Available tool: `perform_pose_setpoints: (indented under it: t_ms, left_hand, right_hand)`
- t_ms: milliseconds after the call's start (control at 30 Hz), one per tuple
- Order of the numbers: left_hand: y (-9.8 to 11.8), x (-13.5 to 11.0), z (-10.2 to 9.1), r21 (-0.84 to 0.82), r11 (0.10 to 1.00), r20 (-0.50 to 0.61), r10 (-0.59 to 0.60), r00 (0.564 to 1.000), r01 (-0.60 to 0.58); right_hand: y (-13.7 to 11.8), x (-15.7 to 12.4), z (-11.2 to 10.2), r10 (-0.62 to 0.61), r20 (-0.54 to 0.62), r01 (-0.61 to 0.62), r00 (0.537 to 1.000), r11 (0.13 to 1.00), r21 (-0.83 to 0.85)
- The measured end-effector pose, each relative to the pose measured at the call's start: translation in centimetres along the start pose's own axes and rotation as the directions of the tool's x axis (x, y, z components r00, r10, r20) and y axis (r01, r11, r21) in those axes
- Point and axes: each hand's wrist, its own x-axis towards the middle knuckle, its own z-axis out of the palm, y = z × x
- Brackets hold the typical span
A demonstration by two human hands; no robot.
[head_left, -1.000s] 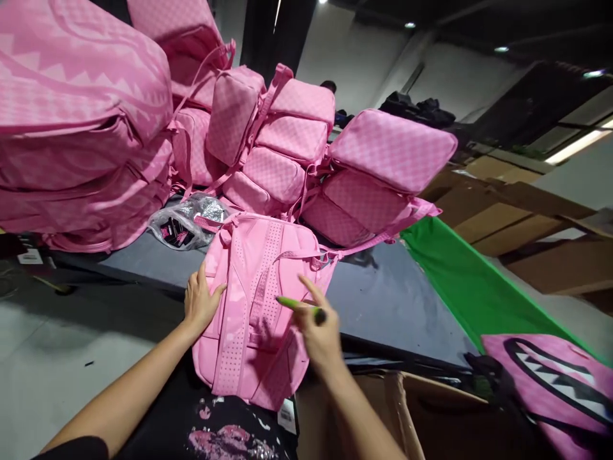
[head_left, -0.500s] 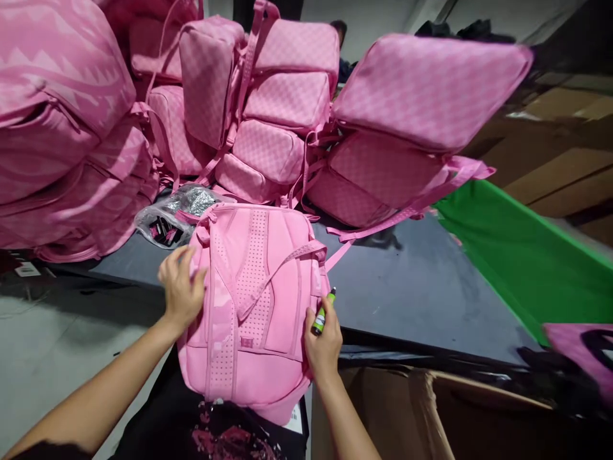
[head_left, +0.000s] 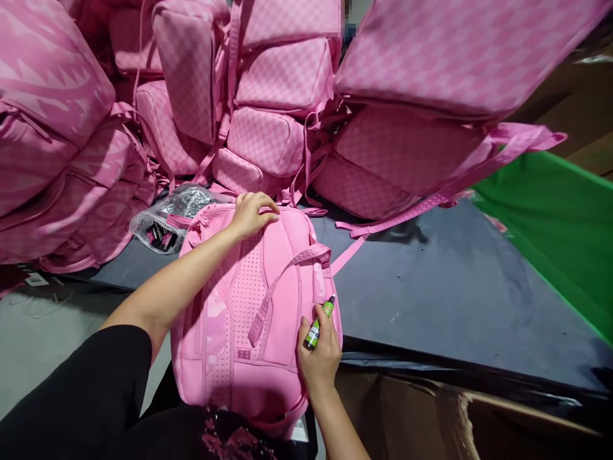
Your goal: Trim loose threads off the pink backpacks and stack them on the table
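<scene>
A pink backpack leans in front of me with its padded back and perforated straps facing up. My left hand lies across its top edge, the fingers bent over the fabric there; the fingertips are partly hidden. In my right hand is a green marker pen with black ends, gripped against the right side of the backpack. One loose shoulder strap curves over the back panel. Beyond the left side of the backpack is a clear plastic bag with small black and pink pieces inside.
Pink checkered backpacks are stacked at the back of the grey table, with more patterned backpacks at left. A large one overhangs at right. A green panel borders the right side; a cardboard box stands below.
My left hand has moved from the backpack's left side up to its top edge. The right hand still holds the marker pen at the right side. The view has shifted downward and closer.
</scene>
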Motion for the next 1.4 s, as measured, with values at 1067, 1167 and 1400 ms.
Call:
perform_pose_setpoints:
  t_ms: [1067, 1167, 1400]
  left_hand:
    - [3.4, -20.2, -5.5, 0.406, 0.895, 0.101, 0.156, 0.983, -0.184]
    - [3.9, -17.4, -4.0, 0.217, 0.900, 0.221, 0.332, 0.917, -0.378]
    - [5.3, -7.8, 1.8, 0.136, 0.730, 0.435, 0.563, 0.703, -0.669]
  right_hand:
    - [-6.1, 8.4, 2.3, -0.200, 0.410, 0.254, 0.890, 0.964, -0.082]
    - [-2.0, 6.9, 0.1, -0.025, 0.223, 0.054, 0.975, 0.991, -0.126]
    - [-0.1, 4.7, 0.7, 0.218, -0.033, -0.213, 0.975, 0.969, 0.126]
